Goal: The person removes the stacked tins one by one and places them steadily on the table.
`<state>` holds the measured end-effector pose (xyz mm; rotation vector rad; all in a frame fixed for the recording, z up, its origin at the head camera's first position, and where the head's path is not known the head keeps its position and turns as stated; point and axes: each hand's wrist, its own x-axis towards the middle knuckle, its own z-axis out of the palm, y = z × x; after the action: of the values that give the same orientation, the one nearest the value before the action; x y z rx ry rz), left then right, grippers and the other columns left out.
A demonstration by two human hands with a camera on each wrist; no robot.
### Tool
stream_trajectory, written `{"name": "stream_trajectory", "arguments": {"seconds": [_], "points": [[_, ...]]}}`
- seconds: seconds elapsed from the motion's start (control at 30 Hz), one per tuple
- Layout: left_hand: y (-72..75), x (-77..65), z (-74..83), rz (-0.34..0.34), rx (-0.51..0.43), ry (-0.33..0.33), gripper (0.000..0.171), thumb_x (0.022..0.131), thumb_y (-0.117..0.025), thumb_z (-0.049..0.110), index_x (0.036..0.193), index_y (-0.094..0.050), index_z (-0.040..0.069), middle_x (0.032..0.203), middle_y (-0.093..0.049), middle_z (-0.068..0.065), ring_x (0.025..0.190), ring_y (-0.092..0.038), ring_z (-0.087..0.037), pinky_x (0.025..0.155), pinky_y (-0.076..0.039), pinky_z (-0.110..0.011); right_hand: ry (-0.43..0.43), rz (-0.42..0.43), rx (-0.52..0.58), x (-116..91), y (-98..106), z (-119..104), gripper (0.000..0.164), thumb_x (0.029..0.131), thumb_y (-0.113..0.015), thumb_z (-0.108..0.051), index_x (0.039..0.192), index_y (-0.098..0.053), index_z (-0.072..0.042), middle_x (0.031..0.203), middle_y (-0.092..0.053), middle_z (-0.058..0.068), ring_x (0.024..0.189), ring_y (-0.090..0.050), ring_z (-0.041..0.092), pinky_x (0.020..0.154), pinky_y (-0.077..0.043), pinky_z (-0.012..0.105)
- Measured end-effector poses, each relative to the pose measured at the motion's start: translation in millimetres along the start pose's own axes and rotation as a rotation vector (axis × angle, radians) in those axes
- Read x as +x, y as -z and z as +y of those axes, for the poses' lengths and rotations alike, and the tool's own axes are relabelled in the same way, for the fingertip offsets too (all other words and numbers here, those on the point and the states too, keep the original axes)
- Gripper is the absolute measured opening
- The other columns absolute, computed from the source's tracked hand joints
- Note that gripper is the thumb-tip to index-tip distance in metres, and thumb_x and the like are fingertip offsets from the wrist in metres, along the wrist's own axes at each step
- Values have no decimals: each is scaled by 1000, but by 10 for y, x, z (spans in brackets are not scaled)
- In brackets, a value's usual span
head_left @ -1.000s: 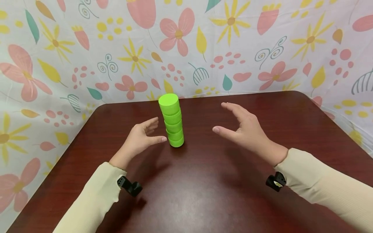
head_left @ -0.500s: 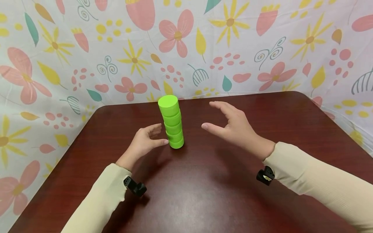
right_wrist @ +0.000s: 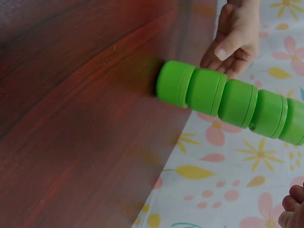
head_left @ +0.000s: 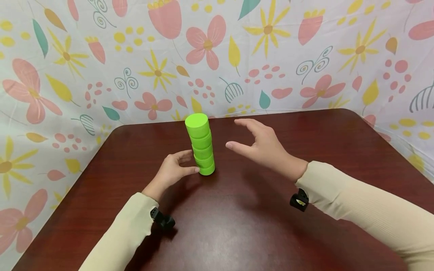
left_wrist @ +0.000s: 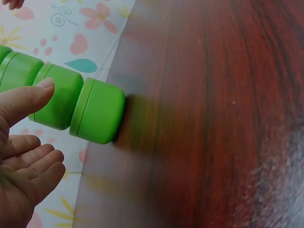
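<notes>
Several bright green, round, lidded jars stand in one tall, slightly uneven column toward the back of the table. A seam below the lid shows on each jar in the left wrist view. My left hand is at the column's lower left, thumb in front and fingers behind, all loosely extended; in the left wrist view its thumb overlaps a lower jar. To the right of the column, my right hand hovers with thumb and fingers spread and nothing between them. Only its fingertips show at the right wrist view's corner.
The dark reddish-brown table has a glossy top and rounded back corners. Behind it and along both sides hangs a white cloth with flower and leaf prints. A small black camera is strapped at each cuff.
My left hand has moved right, up to the lower jars. My right hand has come left, closer to the column. The jars have stayed in place.
</notes>
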<state>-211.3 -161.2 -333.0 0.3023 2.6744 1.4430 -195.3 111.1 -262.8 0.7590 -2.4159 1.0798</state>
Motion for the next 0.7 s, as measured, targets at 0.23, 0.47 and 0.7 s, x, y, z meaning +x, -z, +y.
{"name": "stream_trajectory", "arguments": {"seconds": [0.23,0.47,0.7], "points": [[-30,41,-54,3,5,-13,63,75,-77,17,131,-51,4,129,-56,-13,119,-53,-26,95,-46,-42,5,-2,7,81,-46,-28,59,77,-75,-33,124,-55,-3,124,-57,10,117,-51,23,97,-42,42],[-80,61,-117,-4,-18,-28,61,75,-78,16,130,-53,5,126,-58,-13,116,-55,-27,94,-46,-42,-41,-49,41,190,-110,-84,61,78,-73,-36,126,-53,-5,127,-56,8,119,-49,21,99,-41,41],[-120,76,-208,-23,-39,-39,59,75,-78,16,128,-55,6,123,-61,-11,114,-57,-25,94,-46,-41,-60,-87,40,269,-144,-144,62,79,-72,-39,129,-52,-6,128,-55,7,120,-48,21,99,-41,41]]}}
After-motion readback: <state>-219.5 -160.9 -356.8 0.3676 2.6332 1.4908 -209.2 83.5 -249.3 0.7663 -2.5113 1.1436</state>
